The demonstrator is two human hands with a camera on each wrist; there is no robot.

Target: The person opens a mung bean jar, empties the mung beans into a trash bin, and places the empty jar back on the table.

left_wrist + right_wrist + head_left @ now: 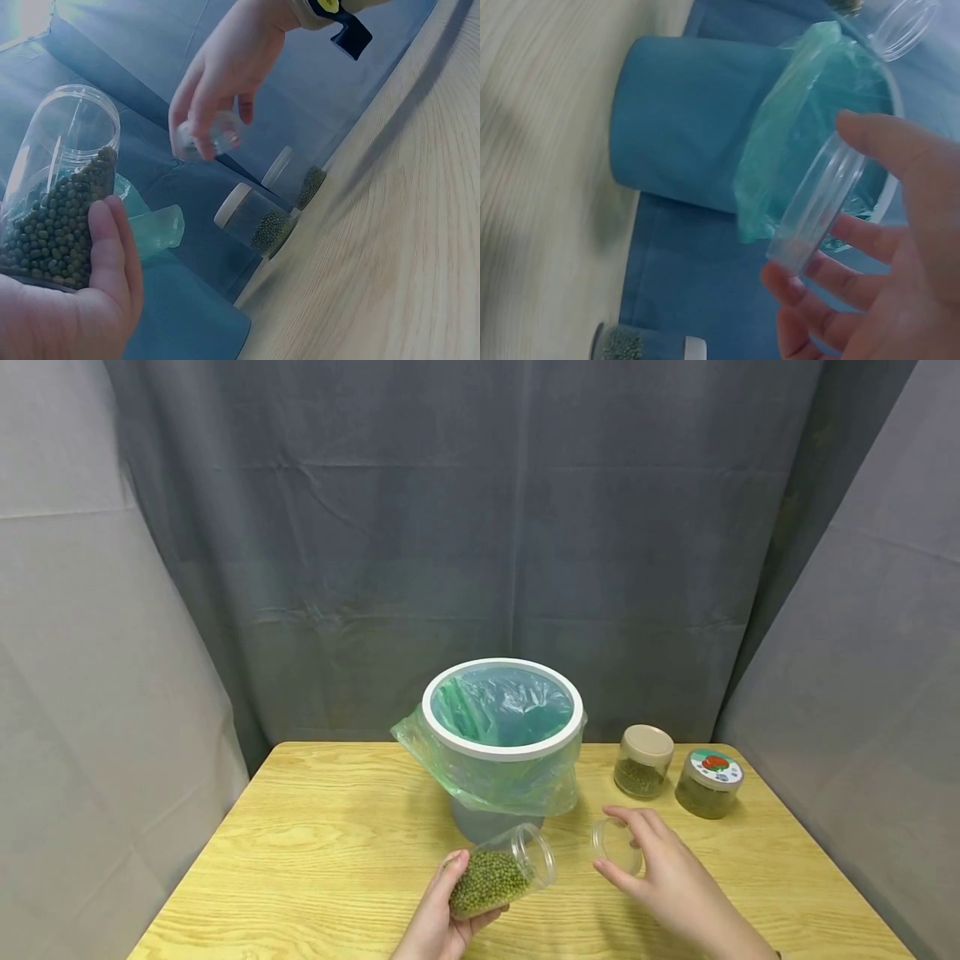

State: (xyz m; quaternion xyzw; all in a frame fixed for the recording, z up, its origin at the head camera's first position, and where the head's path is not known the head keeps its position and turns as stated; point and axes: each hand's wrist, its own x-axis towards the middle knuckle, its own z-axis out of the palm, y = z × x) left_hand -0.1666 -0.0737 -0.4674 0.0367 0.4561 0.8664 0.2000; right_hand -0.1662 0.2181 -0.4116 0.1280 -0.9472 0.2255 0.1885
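Note:
My left hand (442,917) grips a clear plastic jar (81,127) part filled with green mung beans (489,883). The jar is tilted, its uncovered mouth pointing right in the head view. To its right, my right hand (663,868) pinches a clear round lid (819,202) between thumb and fingertips, apart from the jar. Just beyond the jar stands a bin (697,120) with a white rim (504,752) and a green plastic bag (517,781) lining it and folded over the outside. In the right wrist view, the lid shows in front of the bin's mouth.
Two lidded jars stand at the back right of the wooden table (322,843): one with a plain beige lid (648,741), the other with a picture label (716,766) on top. Both hold greenish contents. Grey cloth (450,527) hangs behind the table and on both sides.

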